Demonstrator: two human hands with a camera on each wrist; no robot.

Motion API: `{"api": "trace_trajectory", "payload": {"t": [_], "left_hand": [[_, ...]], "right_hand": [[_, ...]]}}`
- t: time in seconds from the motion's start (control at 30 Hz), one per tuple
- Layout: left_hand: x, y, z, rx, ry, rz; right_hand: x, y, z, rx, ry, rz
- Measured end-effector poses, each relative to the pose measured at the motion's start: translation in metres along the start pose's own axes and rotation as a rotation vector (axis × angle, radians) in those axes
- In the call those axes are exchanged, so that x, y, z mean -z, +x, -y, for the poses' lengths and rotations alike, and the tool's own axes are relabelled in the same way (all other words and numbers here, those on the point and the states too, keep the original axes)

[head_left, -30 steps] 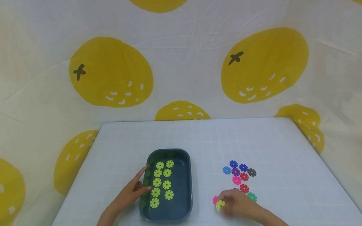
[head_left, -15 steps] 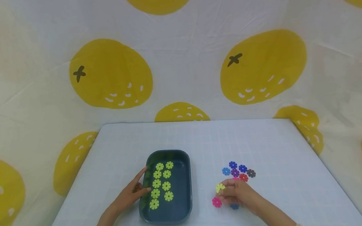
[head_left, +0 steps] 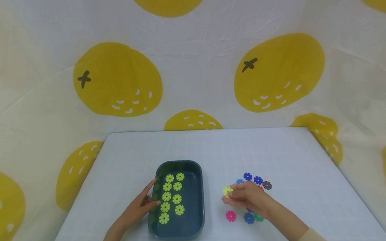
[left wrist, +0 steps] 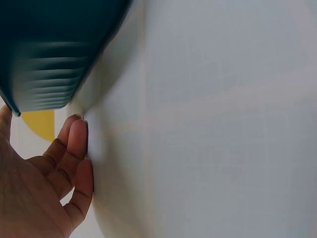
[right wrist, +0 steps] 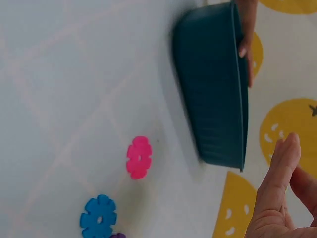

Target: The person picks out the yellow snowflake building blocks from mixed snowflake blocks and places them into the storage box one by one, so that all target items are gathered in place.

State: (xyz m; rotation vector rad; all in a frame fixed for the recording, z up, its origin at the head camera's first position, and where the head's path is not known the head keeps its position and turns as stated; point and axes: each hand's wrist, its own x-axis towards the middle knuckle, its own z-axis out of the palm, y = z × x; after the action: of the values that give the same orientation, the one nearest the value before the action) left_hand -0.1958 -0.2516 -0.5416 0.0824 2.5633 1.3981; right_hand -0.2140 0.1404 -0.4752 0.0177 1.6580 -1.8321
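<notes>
In the head view my right hand (head_left: 251,198) pinches a yellow-green notched plastic disc (head_left: 227,191) between thumb and fingertips, raised over the table near the loose discs. In the right wrist view only part of this hand (right wrist: 277,193) shows. My left hand (head_left: 136,209) rests at the left side of a dark teal tray (head_left: 194,231), forefinger and thumb laid along its rim. The left wrist view shows its other fingers (left wrist: 79,139) loosely bent outside the tray wall (left wrist: 49,64). Inside the tray lie several yellow-green discs (head_left: 166,196), in two rough columns.
Right of the tray, several discs of other colours lie on the white table (head_left: 213,149): a pink disc (head_left: 231,215), a blue disc (head_left: 249,218), a green disc (head_left: 258,217), a dark grey disc (head_left: 267,185). A cloth with yellow fruit prints (head_left: 119,79) hangs behind.
My right hand has moved up and left with the yellow-green disc, away from over the lower discs, uncovering the blue and green ones. The left hand has stayed at the tray.
</notes>
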Motion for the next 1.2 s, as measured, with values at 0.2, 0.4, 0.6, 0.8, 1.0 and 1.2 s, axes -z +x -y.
{"api": "trace_trajectory", "payload": {"t": [0.2, 0.4, 0.6, 0.8, 1.0, 1.2], "left_hand": [[0.000, -0.001, 0.003, -0.006, 0.013, 0.000], [0.002, -0.003, 0.003, -0.023, 0.011, 0.006], [0.002, -0.004, 0.004, -0.022, 0.011, 0.006], [0.001, -0.001, 0.002, -0.026, 0.005, 0.007], [0.001, -0.001, 0.002, -0.040, 0.010, 0.006], [0.001, -0.001, 0.003, -0.049, 0.015, 0.005]], "right_hand": [[-0.013, 0.006, 0.011, 0.011, -0.027, 0.000], [-0.032, 0.015, 0.020, 0.024, -0.057, 0.048], [-0.051, 0.028, 0.027, 0.040, -0.064, 0.135], [-0.070, 0.041, 0.029, 0.015, -0.055, 0.135], [-0.087, 0.052, 0.032, 0.011, -0.072, 0.159], [-0.101, 0.062, 0.031, 0.016, -0.078, 0.187]]}}
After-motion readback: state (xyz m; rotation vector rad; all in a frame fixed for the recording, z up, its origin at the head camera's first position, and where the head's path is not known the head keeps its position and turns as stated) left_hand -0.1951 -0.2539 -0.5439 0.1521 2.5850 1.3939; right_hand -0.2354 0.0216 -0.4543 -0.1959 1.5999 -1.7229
